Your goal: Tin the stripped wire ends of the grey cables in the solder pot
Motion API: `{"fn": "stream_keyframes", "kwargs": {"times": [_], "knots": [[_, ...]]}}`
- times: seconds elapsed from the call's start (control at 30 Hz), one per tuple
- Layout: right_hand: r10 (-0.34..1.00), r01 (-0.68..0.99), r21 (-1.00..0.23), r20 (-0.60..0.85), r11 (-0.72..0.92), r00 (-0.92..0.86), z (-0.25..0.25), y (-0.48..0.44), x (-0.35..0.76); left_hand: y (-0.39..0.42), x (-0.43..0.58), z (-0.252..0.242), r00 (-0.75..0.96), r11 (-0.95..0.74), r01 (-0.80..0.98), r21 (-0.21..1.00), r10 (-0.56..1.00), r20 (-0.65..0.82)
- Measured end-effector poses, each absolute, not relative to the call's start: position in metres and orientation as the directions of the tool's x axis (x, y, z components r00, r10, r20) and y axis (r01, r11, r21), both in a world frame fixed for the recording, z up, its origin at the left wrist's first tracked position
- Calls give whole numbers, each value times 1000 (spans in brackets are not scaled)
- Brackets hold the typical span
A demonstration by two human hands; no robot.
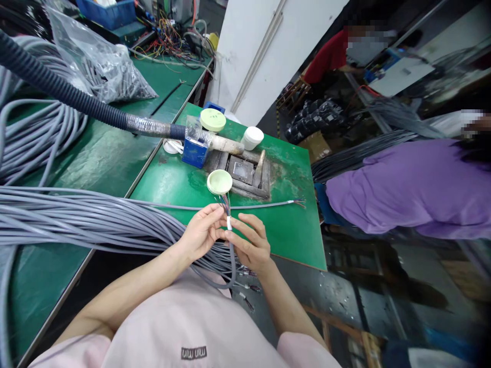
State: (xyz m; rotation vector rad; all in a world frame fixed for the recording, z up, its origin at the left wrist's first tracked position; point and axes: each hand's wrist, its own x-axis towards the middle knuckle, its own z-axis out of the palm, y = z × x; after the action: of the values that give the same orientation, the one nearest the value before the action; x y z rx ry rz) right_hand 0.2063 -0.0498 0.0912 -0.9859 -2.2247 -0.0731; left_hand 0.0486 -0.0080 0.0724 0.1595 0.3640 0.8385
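Between my two hands is the end of a grey multi-core cable [232, 260], wrapped in white at the end of its jacket. Thin coloured wires [225, 203] fan out from it toward a small pale-green dish [220, 182]. My left hand [205, 230] has its fingertips closed around the wires and the white wrap. On the other side, my right hand [251, 241] pinches the cable just below the wrap, its other fingers raised. A second grey cable [264, 206] lies behind my hands, its stripped wires pointing right.
A soldering pot [242, 171] is set in the green table behind the dish. A ribbed hose [95, 112] reaches over it, beside a blue box [194, 152]. Grey cable bundles [76, 217] cover the left. A white cup [252, 137] stands behind. At right sits a person in purple [414, 189].
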Motion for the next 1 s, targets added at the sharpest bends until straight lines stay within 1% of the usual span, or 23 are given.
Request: {"fn": "stream_keyframes", "kwargs": {"times": [0.1, 0.2, 0.27, 0.3, 0.33, 0.4, 0.43, 0.47, 0.5, 0.57, 0.63, 0.7, 0.77, 0.8, 0.87, 0.9, 1.0], "knots": [[656, 686, -235, 605, 689, -451, 89, -51, 205, -5, 50, 73, 594, 658, -703, 270, 752, -285], [669, 712, -229, 608, 664, -428, 87, -53, 204, -5, 52, 74, 581, 659, -703, 267, 749, -319], [677, 740, -214, 613, 638, -406, 86, -53, 204, -7, 53, 74, 537, 634, -716, 293, 768, -350], [684, 757, -209, 617, 619, -390, 87, -54, 203, -9, 55, 74, 483, 593, -731, 339, 800, -357], [690, 772, -204, 620, 602, -374, 88, -53, 203, -10, 56, 73, 407, 528, -742, 414, 845, -348], [696, 790, -198, 625, 580, -354, 90, -50, 202, -13, 60, 70, 221, 347, -723, 597, 935, -276], [695, 791, -197, 627, 579, -353, 92, -48, 203, -14, 61, 69, 151, 267, -694, 669, 962, -227], [690, 788, -195, 630, 584, -355, 93, -44, 204, -13, 62, 67, 117, 220, -665, 714, 974, -192], [684, 784, -194, 636, 589, -357, 94, -38, 206, -13, 62, 65, 122, 215, -645, 734, 976, -180], [682, 791, -197, 649, 579, -338, 94, -24, 212, -11, 58, 62, 194, 270, -630, 728, 963, -189], [708, 817, -222, 647, 532, -285, 94, -7, 218, -10, 48, 60, 259, 299, -597, 744, 950, -174], [751, 836, -275, 622, 475, -222, 93, 10, 224, -10, 34, 59, 277, 245, -493, 835, 954, -116], [783, 832, -328, 593, 447, -187, 91, 26, 228, -11, 18, 57, 262, 82, -314, 946, 965, 3], [791, 824, -345, 583, 449, -187, 89, 32, 229, -12, 10, 56, 248, -27, -218, 975, 965, 82], [801, 810, -361, 562, 462, -206, 85, 42, 230, -12, -3, 51, 203, -238, -64, 969, 948, 246], [806, 809, -360, 550, 465, -219, 82, 45, 231, -11, -7, 47, 178, -311, -8, 950, 935, 308], [833, 827, -343, 497, 445, -243, 75, 52, 231, -9, -14, 36, 128, -402, 100, 910, 912, 389]]}}
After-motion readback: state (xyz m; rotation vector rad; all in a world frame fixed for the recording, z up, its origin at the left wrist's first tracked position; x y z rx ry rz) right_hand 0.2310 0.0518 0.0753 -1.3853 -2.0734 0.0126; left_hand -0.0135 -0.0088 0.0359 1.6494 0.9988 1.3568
